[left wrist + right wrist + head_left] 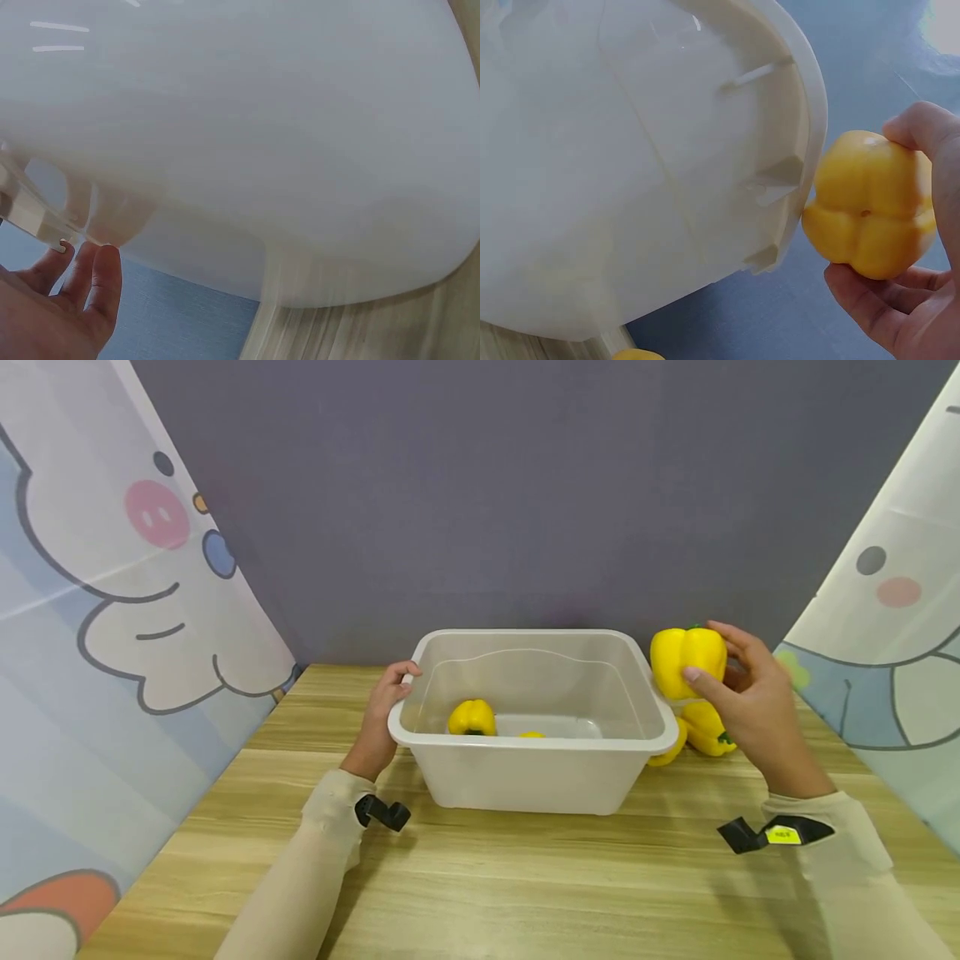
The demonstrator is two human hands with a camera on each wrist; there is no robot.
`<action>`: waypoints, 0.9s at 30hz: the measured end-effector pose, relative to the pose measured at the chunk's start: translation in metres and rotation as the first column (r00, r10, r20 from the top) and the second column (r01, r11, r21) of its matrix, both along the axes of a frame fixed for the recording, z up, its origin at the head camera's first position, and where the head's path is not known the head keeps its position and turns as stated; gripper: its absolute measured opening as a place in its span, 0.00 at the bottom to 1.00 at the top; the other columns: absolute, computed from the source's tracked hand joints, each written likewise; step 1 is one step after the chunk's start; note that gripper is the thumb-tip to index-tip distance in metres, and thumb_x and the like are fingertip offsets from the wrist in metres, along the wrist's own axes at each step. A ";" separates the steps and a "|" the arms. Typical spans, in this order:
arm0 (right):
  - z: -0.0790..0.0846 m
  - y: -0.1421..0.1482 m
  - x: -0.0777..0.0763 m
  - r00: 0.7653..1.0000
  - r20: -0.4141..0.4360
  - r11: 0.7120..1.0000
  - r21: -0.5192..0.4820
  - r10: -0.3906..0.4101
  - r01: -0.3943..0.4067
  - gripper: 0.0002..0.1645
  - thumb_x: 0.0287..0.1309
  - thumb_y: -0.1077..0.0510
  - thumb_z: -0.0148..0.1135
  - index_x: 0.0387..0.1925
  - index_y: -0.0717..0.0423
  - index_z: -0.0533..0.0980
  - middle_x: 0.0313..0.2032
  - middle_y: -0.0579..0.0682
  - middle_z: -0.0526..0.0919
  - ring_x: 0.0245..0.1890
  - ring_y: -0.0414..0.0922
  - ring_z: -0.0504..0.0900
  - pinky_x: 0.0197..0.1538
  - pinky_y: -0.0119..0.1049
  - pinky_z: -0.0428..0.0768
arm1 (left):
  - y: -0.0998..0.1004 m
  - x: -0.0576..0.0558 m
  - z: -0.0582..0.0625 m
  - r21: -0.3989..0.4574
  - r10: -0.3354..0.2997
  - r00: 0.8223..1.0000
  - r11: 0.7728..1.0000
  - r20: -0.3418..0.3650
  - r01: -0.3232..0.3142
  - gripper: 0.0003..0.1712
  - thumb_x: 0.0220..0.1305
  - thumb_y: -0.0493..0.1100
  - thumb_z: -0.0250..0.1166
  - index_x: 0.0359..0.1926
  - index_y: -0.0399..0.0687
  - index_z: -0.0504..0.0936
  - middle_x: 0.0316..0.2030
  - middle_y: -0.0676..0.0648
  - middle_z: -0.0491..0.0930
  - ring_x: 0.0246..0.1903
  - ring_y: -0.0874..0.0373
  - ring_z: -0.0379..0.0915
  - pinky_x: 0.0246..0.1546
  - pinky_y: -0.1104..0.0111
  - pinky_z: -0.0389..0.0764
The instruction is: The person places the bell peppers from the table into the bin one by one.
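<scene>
A white plastic bin point(525, 777) stands on the wooden table, one yellow bell pepper point(472, 714) inside at its left and the top of another pepper point(532, 735) just showing over the front rim. My left hand point(381, 718) grips the bin's left rim, fingers hooked at the edge. Above the table, just off the bin's right rim, my right hand point(767, 714) holds a yellow bell pepper point(675, 653) between thumb and fingers. The right wrist view shows that pepper's lobed bottom point(866, 214) close beside the rim.
Two more yellow peppers lie right of the bin under my right hand, one whole pepper point(703, 727) and one pepper point(671, 750) partly hidden by the bin. A grey wall point(480, 502) rises behind; cartoon-printed sheets point(97, 693) flank the wooden table point(480, 877).
</scene>
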State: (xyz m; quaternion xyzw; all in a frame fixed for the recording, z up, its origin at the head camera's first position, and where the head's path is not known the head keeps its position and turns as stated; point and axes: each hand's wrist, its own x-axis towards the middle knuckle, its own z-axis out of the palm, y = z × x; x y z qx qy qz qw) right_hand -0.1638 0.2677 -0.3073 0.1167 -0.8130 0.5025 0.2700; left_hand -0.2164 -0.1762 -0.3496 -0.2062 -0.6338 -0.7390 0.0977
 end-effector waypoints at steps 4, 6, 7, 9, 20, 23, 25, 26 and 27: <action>0.002 -0.001 -0.003 1.000 0.018 1.000 -0.004 0.002 -0.002 0.37 0.65 0.59 0.64 0.73 0.44 0.63 0.60 0.48 0.70 0.45 0.38 0.78 0.44 0.18 0.76 | -0.001 0.000 0.001 0.002 0.006 1.000 1.000 -0.004 -0.006 0.11 0.65 0.40 0.48 0.47 0.48 0.71 0.46 0.43 0.69 0.39 0.55 0.70 0.39 0.69 0.76; 0.002 -0.002 -0.004 1.000 0.025 1.000 -0.007 0.006 -0.005 0.38 0.65 0.58 0.64 0.73 0.43 0.63 0.61 0.48 0.70 0.46 0.38 0.78 0.44 0.18 0.76 | -0.001 0.000 0.002 0.010 0.009 1.000 1.000 -0.004 -0.009 0.11 0.64 0.40 0.48 0.47 0.48 0.71 0.45 0.43 0.69 0.38 0.56 0.71 0.38 0.70 0.77; 0.003 -0.002 -0.005 1.000 0.028 1.000 -0.009 0.009 -0.009 0.38 0.66 0.58 0.64 0.73 0.43 0.63 0.61 0.48 0.70 0.46 0.38 0.78 0.45 0.18 0.76 | -0.001 0.000 0.002 0.014 0.009 1.000 1.000 -0.003 -0.009 0.11 0.64 0.40 0.48 0.46 0.48 0.71 0.44 0.43 0.69 0.37 0.56 0.71 0.37 0.70 0.77; 0.003 -0.003 -0.007 1.000 0.027 1.000 -0.012 0.014 -0.014 0.38 0.66 0.58 0.64 0.73 0.43 0.63 0.61 0.48 0.70 0.46 0.39 0.78 0.45 0.19 0.75 | -0.002 -0.001 0.001 0.016 0.010 1.000 1.000 -0.006 -0.010 0.11 0.64 0.41 0.49 0.46 0.48 0.72 0.44 0.43 0.69 0.36 0.55 0.70 0.35 0.71 0.76; 0.011 -0.015 -0.010 0.974 -0.014 0.933 -0.283 0.227 -0.222 0.34 0.65 0.65 0.62 0.70 0.49 0.67 0.59 0.49 0.73 0.46 0.42 0.79 0.46 0.23 0.78 | -0.002 -0.001 0.002 0.007 0.018 0.999 1.000 -0.033 -0.018 0.12 0.65 0.42 0.50 0.47 0.45 0.71 0.44 0.39 0.68 0.36 0.53 0.69 0.35 0.70 0.76; 0.013 -0.018 -0.010 0.954 -0.047 0.880 -0.376 0.296 -0.291 0.33 0.65 0.67 0.61 0.70 0.52 0.67 0.57 0.52 0.73 0.47 0.42 0.80 0.45 0.24 0.79 | -0.001 -0.003 0.002 0.007 0.011 0.999 1.000 -0.035 -0.011 0.13 0.65 0.42 0.50 0.48 0.41 0.70 0.45 0.38 0.68 0.37 0.51 0.69 0.37 0.69 0.77; 0.014 -0.019 -0.009 0.951 -0.050 0.872 -0.388 0.304 -0.299 0.32 0.66 0.67 0.61 0.70 0.52 0.67 0.57 0.52 0.72 0.47 0.42 0.80 0.46 0.24 0.79 | 0.000 -0.004 0.002 0.007 0.005 0.999 1.000 -0.034 -0.005 0.14 0.65 0.42 0.51 0.48 0.40 0.70 0.45 0.38 0.68 0.38 0.50 0.69 0.38 0.68 0.76; 0.015 -0.019 -0.009 0.951 -0.049 0.869 -0.393 0.306 -0.300 0.32 0.66 0.66 0.60 0.70 0.52 0.67 0.57 0.52 0.72 0.48 0.42 0.79 0.46 0.24 0.79 | 0.001 -0.004 0.001 0.003 0.003 0.999 1.000 -0.034 -0.003 0.15 0.65 0.42 0.50 0.49 0.39 0.69 0.45 0.38 0.68 0.39 0.49 0.69 0.38 0.68 0.76; 0.016 -0.020 -0.009 0.949 -0.049 0.865 -0.400 0.310 -0.303 0.32 0.67 0.66 0.60 0.70 0.52 0.67 0.57 0.52 0.71 0.48 0.42 0.79 0.46 0.24 0.79 | 0.001 -0.005 0.001 0.005 0.002 1.000 1.000 -0.032 -0.001 0.15 0.65 0.42 0.50 0.49 0.39 0.69 0.45 0.38 0.68 0.39 0.49 0.69 0.38 0.68 0.76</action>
